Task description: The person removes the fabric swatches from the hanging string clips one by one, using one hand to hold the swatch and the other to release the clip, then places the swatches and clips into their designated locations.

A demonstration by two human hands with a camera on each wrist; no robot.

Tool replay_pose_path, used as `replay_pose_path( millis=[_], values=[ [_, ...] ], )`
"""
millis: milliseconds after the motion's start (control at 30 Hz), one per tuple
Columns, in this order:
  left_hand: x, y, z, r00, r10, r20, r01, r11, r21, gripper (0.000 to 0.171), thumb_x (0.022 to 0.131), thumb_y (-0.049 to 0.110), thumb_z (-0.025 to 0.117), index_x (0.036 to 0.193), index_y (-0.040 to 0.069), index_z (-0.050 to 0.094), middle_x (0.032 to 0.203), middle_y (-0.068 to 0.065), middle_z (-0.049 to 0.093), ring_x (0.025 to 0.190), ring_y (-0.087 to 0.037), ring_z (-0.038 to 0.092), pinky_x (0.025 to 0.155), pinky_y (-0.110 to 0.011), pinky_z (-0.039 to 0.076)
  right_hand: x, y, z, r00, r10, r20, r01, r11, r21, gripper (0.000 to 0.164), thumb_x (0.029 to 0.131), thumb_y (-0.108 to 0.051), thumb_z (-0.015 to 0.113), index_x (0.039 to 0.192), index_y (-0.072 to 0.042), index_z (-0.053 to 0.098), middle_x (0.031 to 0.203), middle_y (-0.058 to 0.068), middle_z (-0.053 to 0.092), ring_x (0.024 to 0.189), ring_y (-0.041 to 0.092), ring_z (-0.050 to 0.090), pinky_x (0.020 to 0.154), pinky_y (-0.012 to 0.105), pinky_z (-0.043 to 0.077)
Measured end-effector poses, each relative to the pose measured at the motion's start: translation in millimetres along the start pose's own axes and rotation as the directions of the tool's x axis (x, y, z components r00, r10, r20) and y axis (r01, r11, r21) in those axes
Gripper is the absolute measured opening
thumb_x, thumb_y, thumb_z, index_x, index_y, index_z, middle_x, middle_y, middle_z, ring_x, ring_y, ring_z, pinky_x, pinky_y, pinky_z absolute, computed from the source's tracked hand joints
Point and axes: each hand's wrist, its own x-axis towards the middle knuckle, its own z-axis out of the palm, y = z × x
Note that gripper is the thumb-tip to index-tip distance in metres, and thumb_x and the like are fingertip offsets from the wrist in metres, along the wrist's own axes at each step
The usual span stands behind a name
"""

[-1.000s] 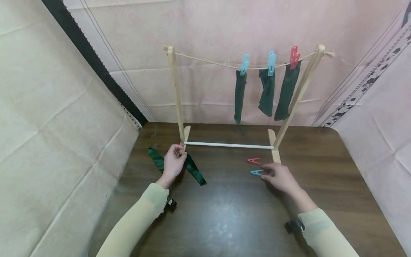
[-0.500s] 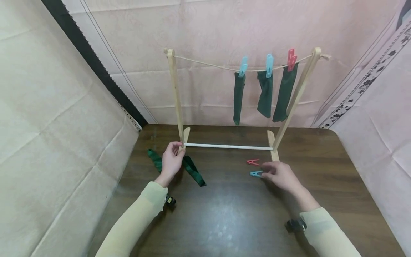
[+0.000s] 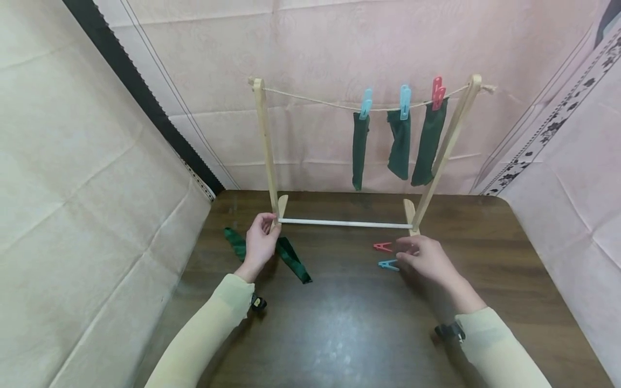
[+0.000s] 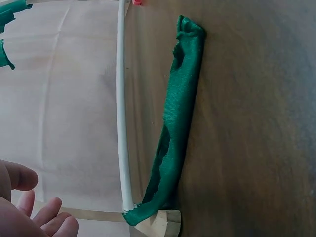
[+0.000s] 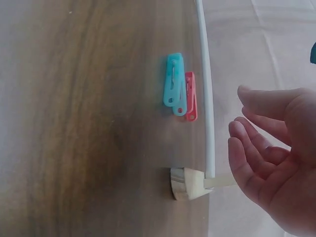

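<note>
My left hand [image 3: 260, 243] is by the left foot of a wooden drying rack [image 3: 266, 143]. In the left wrist view its thumb and fingers are apart with nothing between them. A green cloth strip [image 4: 178, 113] lies on the table, its near end against the rack's foot. Another green cloth strip [image 3: 235, 241] shows left of that hand, partly hidden by it. My right hand [image 3: 427, 258] is beside the rack's right foot, fingers loosely bent, holding nothing. Just left of its fingertips lie a blue clothespin [image 3: 388, 264] and a red clothespin [image 3: 383, 247].
A cord [image 3: 310, 99] spans the rack's two posts. Three dark green cloths [image 3: 400, 145] hang from its right half, held by two blue clothespins [image 3: 366, 104] and a red one. A white rod [image 3: 344, 222] joins the posts low down. Pale cloth walls surround the brown table [image 3: 310, 328].
My right hand has drawn back slightly from the blue clothespin, which stays on the table. The left hand keeps its place by the rack's foot. The head view has tilted a little.
</note>
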Motion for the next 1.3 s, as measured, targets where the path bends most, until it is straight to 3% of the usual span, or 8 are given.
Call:
replay_pose_path(
  millis=[233, 600, 867, 1300],
  values=[
    [5.0, 4.7, 0.2, 1.000, 0.005, -0.017, -0.004, 1.000, 0.012, 0.031, 0.105, 0.015, 0.069, 0.133, 0.001, 0.067, 0.143, -0.017, 0.066, 0.139, -0.031, 0.059, 0.116, -0.048, 0.046, 4, -9, -6, 0.997, -0.028, -0.075, 0.030, 0.999, 0.024, 0.032, 0.102, -0.020, 0.077, 0.132, -0.010, 0.074, 0.124, 0.013, 0.074, 0.104, 0.033, 0.072, 0.084, 0.054, 0.062],
    [8.1, 7.8, 4.7, 1.000, 0.007, -0.022, -0.007, 1.000, 0.025, 0.029, 0.106, 0.014, 0.067, 0.133, 0.006, 0.071, 0.144, -0.016, 0.066, 0.137, -0.030, 0.060, 0.116, -0.047, 0.046, 6, -21, -14, 0.997, -0.007, -0.072, 0.014, 0.995, 0.104, 0.031, 0.102, -0.019, 0.076, 0.132, -0.012, 0.074, 0.123, 0.013, 0.075, 0.105, 0.034, 0.071, 0.065, 0.035, 0.063],
    [9.5, 15.7, 9.9, 1.000, 0.024, -0.005, -0.024, 1.000, -0.016, 0.031, 0.107, 0.017, 0.067, 0.135, 0.004, 0.070, 0.140, -0.015, 0.067, 0.132, -0.029, 0.063, 0.113, -0.047, 0.049, 7, -24, -22, 0.992, -0.030, -0.124, 0.037, 0.998, 0.057, 0.029, 0.102, -0.018, 0.077, 0.130, -0.011, 0.075, 0.120, 0.012, 0.076, 0.103, 0.030, 0.072, 0.082, 0.049, 0.061],
    [17.3, 28.1, 5.7, 0.997, 0.059, -0.052, -0.062, 0.997, -0.043, 0.027, 0.106, 0.015, 0.067, 0.131, 0.006, 0.072, 0.137, -0.014, 0.070, 0.131, -0.026, 0.065, 0.113, -0.043, 0.050, 8, -35, -36, 0.985, -0.053, -0.167, 0.062, 0.997, 0.048, 0.032, 0.103, -0.021, 0.075, 0.133, -0.009, 0.073, 0.121, 0.012, 0.076, 0.101, 0.031, 0.074, 0.086, 0.055, 0.062]
  ],
)
